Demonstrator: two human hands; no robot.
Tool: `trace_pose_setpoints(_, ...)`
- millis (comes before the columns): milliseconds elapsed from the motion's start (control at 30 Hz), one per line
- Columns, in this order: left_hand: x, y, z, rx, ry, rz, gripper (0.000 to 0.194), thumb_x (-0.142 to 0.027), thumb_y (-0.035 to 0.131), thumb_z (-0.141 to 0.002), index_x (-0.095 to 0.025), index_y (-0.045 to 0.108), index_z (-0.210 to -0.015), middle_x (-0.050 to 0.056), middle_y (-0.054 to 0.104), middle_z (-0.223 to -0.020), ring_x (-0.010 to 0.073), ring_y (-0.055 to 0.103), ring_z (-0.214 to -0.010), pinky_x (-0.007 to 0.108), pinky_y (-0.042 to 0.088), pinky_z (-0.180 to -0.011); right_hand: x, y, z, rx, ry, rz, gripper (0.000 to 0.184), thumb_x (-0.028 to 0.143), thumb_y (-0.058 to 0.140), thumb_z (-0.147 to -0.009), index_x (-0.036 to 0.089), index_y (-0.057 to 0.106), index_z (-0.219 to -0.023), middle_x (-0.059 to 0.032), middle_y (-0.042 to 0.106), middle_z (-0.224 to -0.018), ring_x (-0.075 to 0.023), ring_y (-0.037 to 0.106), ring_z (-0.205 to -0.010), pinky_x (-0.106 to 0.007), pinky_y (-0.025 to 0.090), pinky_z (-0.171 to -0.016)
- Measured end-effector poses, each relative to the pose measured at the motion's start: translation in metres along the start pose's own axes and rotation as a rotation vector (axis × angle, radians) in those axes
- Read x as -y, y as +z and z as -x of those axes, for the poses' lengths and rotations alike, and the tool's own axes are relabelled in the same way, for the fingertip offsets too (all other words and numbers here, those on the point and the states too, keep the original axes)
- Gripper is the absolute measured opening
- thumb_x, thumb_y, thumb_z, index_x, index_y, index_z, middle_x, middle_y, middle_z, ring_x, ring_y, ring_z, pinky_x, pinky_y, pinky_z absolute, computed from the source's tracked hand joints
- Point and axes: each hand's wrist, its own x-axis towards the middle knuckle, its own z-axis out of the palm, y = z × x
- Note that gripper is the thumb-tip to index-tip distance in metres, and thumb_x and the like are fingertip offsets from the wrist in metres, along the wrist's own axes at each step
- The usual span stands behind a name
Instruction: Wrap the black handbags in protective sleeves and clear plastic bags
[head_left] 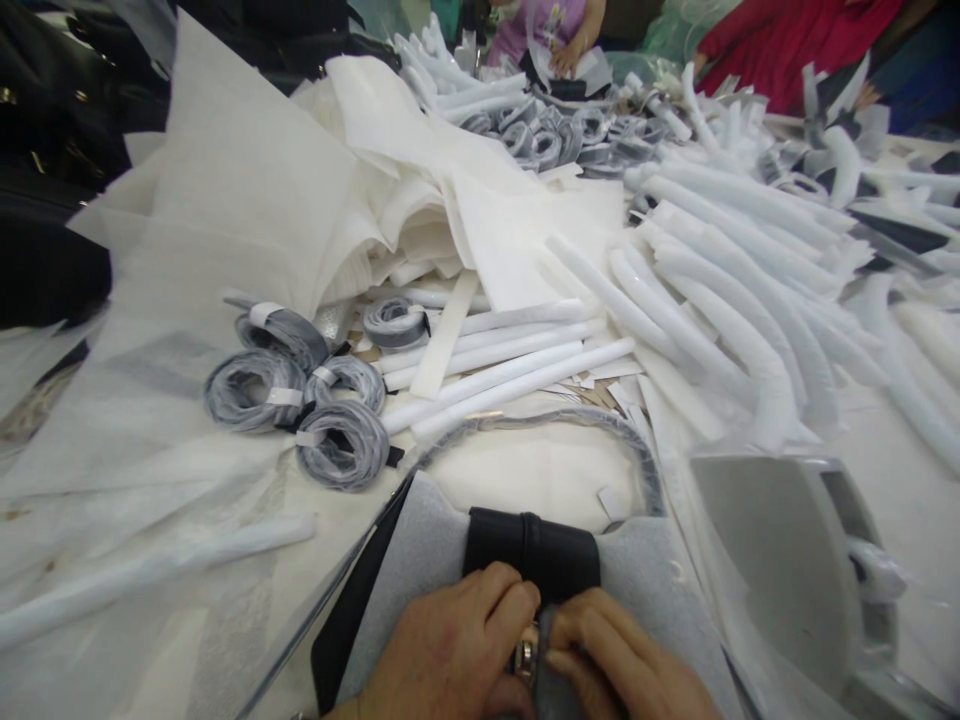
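Observation:
A handbag lies at the bottom centre, its front covered by light grey sheet, with a black flap strap across the top. Its wrapped handle arches away from me. My left hand is closed at the gold-coloured metal clasp, fingers curled against its left side. On the other side, my right hand pinches a thin grey piece of wrapping close to the clasp. The fingertips of both hands are partly hidden.
Several coiled, wrapped straps lie left of the handle. White wrapped rolls and a stack of white sheets stand beyond. A grey plastic tape dispenser or holder is at right. Black bags sit far left. Two people work opposite.

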Motion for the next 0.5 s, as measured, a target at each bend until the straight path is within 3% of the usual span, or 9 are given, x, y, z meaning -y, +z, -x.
trace_pose_setpoints(133,-0.001,0.001,0.000,-0.021,0.005,-0.008,0.054,-0.042,0.086,-0.072,-0.022,0.057,-0.114,0.002,0.067,-0.110,0.0224,0.070,-0.097,0.028,0.060,-0.077,-0.002,-0.006,-0.002,-0.064,0.076,-0.065,0.024,0.018,0.060,-0.093,0.025,0.052,-0.115,-0.0027,0.068,-0.100,-0.0143,0.072,-0.087,-0.019,0.059,-0.075)
trace_pose_setpoints(233,-0.003,-0.001,-0.001,0.002,-0.012,-0.016,0.056,-0.039,0.089,-0.069,-0.021,0.058,-0.112,0.002,0.067,-0.110,0.0238,0.070,-0.097,0.030,0.060,-0.078,-0.001,-0.003,-0.004,0.014,0.101,-0.106,0.020,0.016,0.062,-0.092,0.026,0.057,-0.108,-0.0012,0.069,-0.095,-0.0141,0.072,-0.082,-0.019,0.059,-0.071)
trace_pose_setpoints(367,-0.003,-0.003,-0.002,0.040,-0.021,-0.018,0.056,-0.039,0.087,-0.071,-0.021,0.058,-0.115,0.003,0.067,-0.114,0.0252,0.069,-0.100,0.033,0.061,-0.080,0.001,0.003,-0.005,0.012,0.064,-0.137,0.010,0.016,0.057,-0.096,0.024,0.061,-0.100,-0.0006,0.068,-0.089,-0.0124,0.071,-0.078,-0.018,0.057,-0.070)
trace_pose_setpoints(500,-0.002,-0.003,-0.002,0.035,-0.024,-0.018,0.056,-0.037,0.088,-0.070,-0.021,0.058,-0.114,0.003,0.067,-0.114,0.0247,0.069,-0.101,0.033,0.061,-0.081,0.001,0.005,-0.003,0.001,0.016,-0.077,0.017,0.018,0.045,-0.102,0.022,0.061,-0.099,-0.0018,0.067,-0.086,-0.0121,0.069,-0.074,-0.018,0.056,-0.069)
